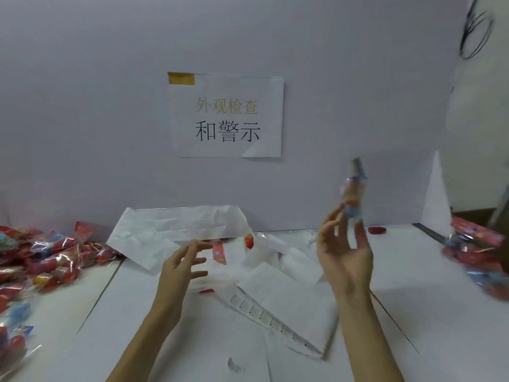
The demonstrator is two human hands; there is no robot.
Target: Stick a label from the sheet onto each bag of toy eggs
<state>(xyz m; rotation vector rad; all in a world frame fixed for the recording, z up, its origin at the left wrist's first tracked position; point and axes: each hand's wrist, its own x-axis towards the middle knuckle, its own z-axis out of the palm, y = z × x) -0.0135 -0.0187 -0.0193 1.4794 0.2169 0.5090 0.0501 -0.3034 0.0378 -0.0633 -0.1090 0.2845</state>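
**One head view, looking forward and down**

You have a single wide-angle camera, worn on the head, close above your left hand (183, 260) and right hand (344, 255). It faces the pale grey back wall (82, 106), beyond both hands, with the white tabletop (413, 299) beneath them.

A pale grey wall (82, 106) (a taped paper sign (225, 117) on it) backs the white table (429, 312).
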